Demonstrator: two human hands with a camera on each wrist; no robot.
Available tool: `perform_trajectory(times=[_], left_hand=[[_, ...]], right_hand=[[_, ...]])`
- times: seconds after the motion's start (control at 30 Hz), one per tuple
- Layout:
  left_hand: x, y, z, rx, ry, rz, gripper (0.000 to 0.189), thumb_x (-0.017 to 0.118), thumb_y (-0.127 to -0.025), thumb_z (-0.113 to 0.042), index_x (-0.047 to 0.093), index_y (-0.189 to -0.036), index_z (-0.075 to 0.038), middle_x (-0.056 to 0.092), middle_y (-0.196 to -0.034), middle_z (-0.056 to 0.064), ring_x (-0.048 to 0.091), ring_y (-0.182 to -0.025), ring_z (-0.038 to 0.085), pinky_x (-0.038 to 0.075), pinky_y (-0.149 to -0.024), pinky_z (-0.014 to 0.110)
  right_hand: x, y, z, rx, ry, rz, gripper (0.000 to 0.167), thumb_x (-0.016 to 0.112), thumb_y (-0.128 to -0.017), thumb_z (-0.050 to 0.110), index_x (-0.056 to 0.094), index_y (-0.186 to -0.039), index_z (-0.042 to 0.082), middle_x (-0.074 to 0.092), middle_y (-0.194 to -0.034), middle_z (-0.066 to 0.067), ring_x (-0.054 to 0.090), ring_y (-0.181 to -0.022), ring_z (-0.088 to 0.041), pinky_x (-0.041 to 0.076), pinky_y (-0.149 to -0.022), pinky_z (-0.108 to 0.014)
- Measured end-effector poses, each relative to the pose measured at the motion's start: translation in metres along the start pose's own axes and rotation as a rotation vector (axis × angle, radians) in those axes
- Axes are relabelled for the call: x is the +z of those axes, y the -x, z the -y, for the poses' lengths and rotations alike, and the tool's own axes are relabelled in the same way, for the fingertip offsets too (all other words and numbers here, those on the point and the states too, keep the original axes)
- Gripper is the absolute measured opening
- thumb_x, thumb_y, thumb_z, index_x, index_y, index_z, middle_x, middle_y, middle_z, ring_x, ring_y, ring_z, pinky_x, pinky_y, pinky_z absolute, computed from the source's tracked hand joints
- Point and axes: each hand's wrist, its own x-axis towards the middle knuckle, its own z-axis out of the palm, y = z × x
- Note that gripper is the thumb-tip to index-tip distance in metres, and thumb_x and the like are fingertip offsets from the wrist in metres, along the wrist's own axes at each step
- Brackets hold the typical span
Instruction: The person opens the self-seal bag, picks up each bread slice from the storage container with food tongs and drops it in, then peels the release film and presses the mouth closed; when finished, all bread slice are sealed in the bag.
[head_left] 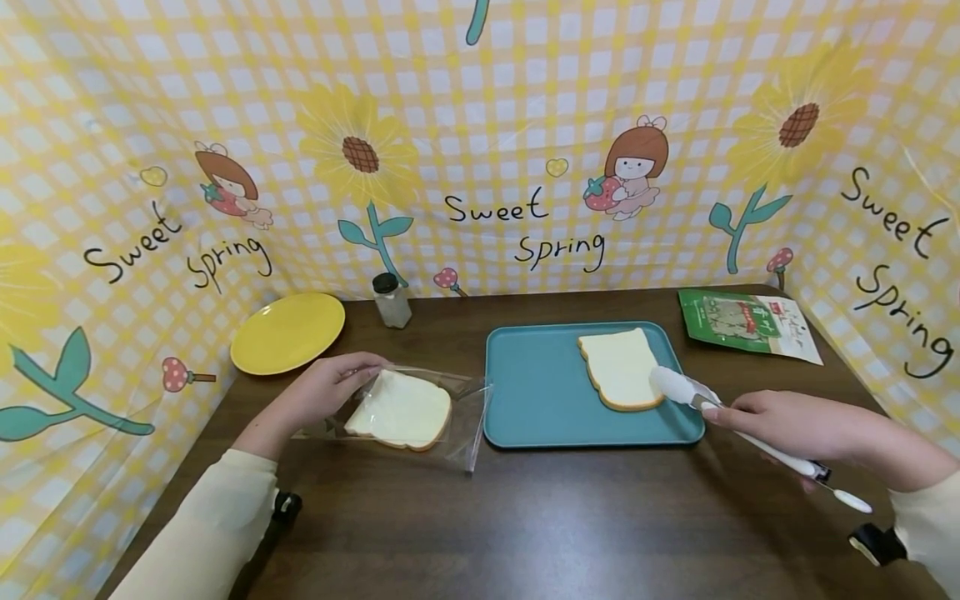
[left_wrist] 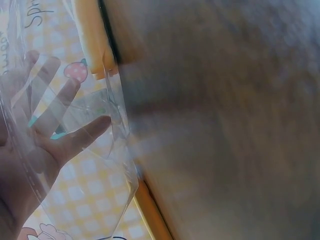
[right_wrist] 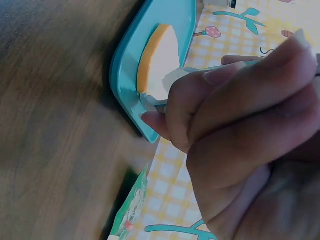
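In the head view my left hand [head_left: 330,387] is at the left end of a clear plastic bag [head_left: 465,417] with a bread slice [head_left: 408,408] inside. The left wrist view shows the hand [left_wrist: 45,135] through clear plastic, fingers straight and spread, thumb apart. My right hand [head_left: 787,423] grips white-tipped tongs [head_left: 675,386], fingers curled round them. The tongs' tips are at the right edge of another bread slice [head_left: 618,367] on a teal tray [head_left: 532,417]. In the right wrist view curled fingers partly hide the tongs; whether the tips pinch the bread, I cannot tell.
A yellow plate [head_left: 288,333] lies at the back left, beside a black-capped shaker [head_left: 392,302]. Back right, a green and white packet [head_left: 750,321] lies flat. Checked cloth [head_left: 480,125] encloses the brown table [head_left: 570,525] behind and at both sides.
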Motion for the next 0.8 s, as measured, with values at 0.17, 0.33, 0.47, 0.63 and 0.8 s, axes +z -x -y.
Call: perform_trajectory(times=[0.17,0.33,0.47,0.63,0.8], left_hand=[[0.0,-0.001,-0.001,-0.003,-0.013,-0.001,0.028,0.054,-0.114,-0.024,0.073,-0.134,-0.028,0.076,-0.134,0.001,0.069,-0.117,0.02,0.057,-0.099,0.046],[0.0,-0.002,-0.002,-0.004,-0.012,0.001,0.027,0.055,-0.114,-0.024,0.073,-0.134,-0.026,0.075,-0.135,0.002,0.07,-0.12,0.021,0.058,-0.1,0.049],[0.0,-0.002,-0.003,-0.007,-0.011,0.004,0.027,0.055,-0.114,-0.023,0.073,-0.134,-0.026,0.075,-0.134,0.002,0.07,-0.119,0.021,0.058,-0.1,0.049],[0.0,-0.002,-0.002,-0.002,-0.008,0.003,0.027,0.055,-0.114,-0.023,0.073,-0.134,-0.026,0.076,-0.134,0.003,0.07,-0.121,0.023,0.058,-0.102,0.051],[0.0,-0.003,-0.002,0.004,-0.005,0.003,0.027,0.055,-0.114,-0.023,0.073,-0.134,-0.026,0.076,-0.133,0.002,0.071,-0.122,0.023,0.058,-0.102,0.05]], right_hand=[[-0.001,-0.001,0.003,0.018,0.03,0.003,0.062,0.045,-0.112,0.059,0.061,-0.131,0.002,0.062,-0.083,-0.008,0.06,-0.045,-0.019,0.056,-0.046,-0.037],[0.0,0.0,0.007,0.023,0.076,-0.008,0.066,0.044,-0.111,0.061,0.063,-0.133,0.002,0.064,-0.094,-0.008,0.063,-0.052,-0.019,0.057,-0.05,-0.036],[-0.001,-0.004,0.012,-0.014,0.201,-0.033,0.062,0.042,-0.112,0.059,0.069,-0.12,0.004,0.064,-0.093,-0.004,0.062,-0.072,-0.017,0.053,-0.066,-0.034],[0.002,-0.007,0.017,-0.041,0.283,-0.049,0.057,0.043,-0.113,0.055,0.068,-0.11,0.005,0.058,-0.082,-0.001,0.058,-0.074,-0.016,0.047,-0.07,-0.033],[0.005,-0.009,0.019,-0.039,0.317,-0.052,0.055,0.045,-0.113,0.053,0.066,-0.112,0.002,0.058,-0.08,-0.002,0.059,-0.07,-0.015,0.049,-0.065,-0.033]])
